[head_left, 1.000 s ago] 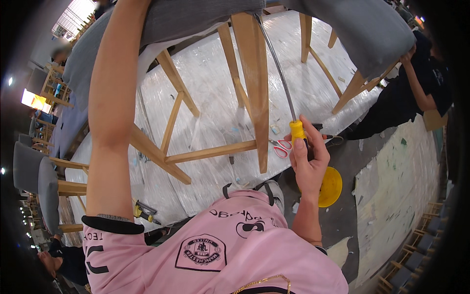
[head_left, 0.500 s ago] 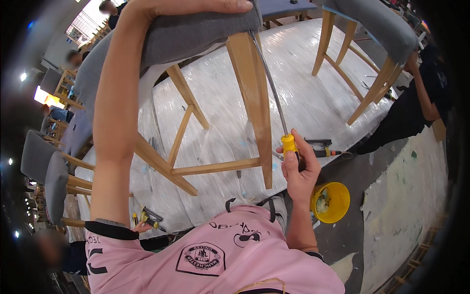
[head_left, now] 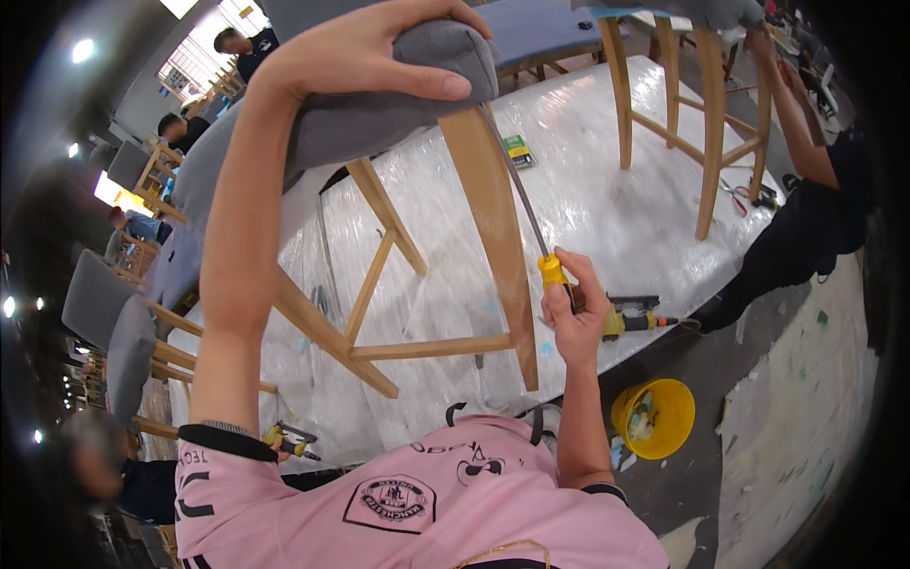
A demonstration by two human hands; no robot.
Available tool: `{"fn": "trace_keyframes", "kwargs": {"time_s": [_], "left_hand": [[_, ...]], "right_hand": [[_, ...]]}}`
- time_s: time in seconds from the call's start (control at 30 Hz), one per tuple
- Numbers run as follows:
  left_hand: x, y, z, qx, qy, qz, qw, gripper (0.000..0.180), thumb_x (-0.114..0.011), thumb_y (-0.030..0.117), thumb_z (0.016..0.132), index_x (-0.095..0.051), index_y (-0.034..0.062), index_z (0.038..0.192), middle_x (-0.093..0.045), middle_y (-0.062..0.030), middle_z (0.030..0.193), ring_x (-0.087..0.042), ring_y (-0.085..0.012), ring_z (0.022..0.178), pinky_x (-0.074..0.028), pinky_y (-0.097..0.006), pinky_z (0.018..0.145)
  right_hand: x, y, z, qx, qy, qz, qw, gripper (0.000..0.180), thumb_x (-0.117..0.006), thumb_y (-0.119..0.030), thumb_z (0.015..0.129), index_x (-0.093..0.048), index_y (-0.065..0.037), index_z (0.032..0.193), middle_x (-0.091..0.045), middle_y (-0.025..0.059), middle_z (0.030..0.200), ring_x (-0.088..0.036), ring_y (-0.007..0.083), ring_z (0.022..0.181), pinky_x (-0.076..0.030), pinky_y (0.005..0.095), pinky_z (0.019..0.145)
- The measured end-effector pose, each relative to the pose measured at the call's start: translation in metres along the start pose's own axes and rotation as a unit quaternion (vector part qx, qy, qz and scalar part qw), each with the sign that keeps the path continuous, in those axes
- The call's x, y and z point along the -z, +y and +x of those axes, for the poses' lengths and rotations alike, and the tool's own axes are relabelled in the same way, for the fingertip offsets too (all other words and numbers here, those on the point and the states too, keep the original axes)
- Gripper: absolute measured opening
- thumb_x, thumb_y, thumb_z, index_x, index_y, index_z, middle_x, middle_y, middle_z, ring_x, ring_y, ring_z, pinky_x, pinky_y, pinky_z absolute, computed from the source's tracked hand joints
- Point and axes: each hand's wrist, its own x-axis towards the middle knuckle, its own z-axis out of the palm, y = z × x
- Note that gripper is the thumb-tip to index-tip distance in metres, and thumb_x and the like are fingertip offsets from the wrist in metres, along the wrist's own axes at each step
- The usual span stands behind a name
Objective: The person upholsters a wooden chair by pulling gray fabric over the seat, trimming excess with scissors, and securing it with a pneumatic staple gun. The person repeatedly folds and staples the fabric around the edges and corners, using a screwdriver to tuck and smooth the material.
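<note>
A grey upholstered chair [head_left: 379, 119] with pale wooden legs rests on the table in front of me. My left hand [head_left: 379, 57] is wrapped over the padded corner at its top, thumb lying along the fabric. In my right hand [head_left: 576, 303] is a screwdriver [head_left: 518, 185] with a yellow handle and a long metal shaft, fingers closed on the handle. The shaft slants up beside the front wooden leg [head_left: 488, 218]. Its tip meets the edge where fabric joins wood, and the very end is hidden there.
Clear film wraps the table [head_left: 427, 313]. A staple gun [head_left: 635, 318] lies near its right edge; beyond the leg sits a green-yellow pack [head_left: 518, 152]. A yellow bucket [head_left: 678, 417] holds scraps on the floor. At right, a co-worker's hands touch another chair [head_left: 706, 123].
My left hand now spreads further over the padded corner, its fingers in view. The screwdriver stays at the same seam. The co-worker's chair has turned more upright.
</note>
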Motion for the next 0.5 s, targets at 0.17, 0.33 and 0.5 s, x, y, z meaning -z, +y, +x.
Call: {"fn": "trace_keyframes", "kwargs": {"time_s": [0.17,0.33,0.5], "left_hand": [[0.03,0.025,0.013,0.088,-0.088,0.006,0.992,0.073,-0.083,0.049,0.081,-0.059,0.0094,0.137,-0.059,-0.0113,0.14,-0.052,-0.0262,0.133,-0.038,-0.038,0.113],[0.023,0.002,0.037,0.017,-0.155,-0.094,0.983,0.054,-0.08,0.046,0.084,-0.072,0.0052,0.119,-0.071,-0.0098,0.118,-0.063,-0.022,0.115,-0.045,-0.035,0.103],[0.018,-0.006,0.034,-0.028,-0.144,-0.095,0.985,0.051,-0.08,0.041,0.085,-0.071,0.0042,0.12,-0.071,-0.009,0.118,-0.062,-0.022,0.114,-0.045,-0.034,0.103]], "right_hand": [[-0.007,-0.028,-0.02,0.003,0.008,-0.08,0.997,0.038,-0.07,-0.018,0.098,-0.066,-0.002,0.132,-0.066,0.0066,0.103,-0.057,0.0108,0.082,-0.044,0.0244,0.072],[0.004,-0.008,-0.038,0.044,-0.003,-0.1,0.994,0.04,-0.066,-0.015,0.1,-0.062,-0.003,0.138,-0.062,0.0019,0.1,-0.051,0.0061,0.069,-0.039,0.022,0.06],[-0.004,-0.013,-0.031,-0.021,0.022,-0.077,0.997,0.039,-0.07,-0.019,0.098,-0.066,0.001,0.131,-0.066,0.0087,0.099,-0.059,0.015,0.085,-0.046,0.0274,0.077]]}}
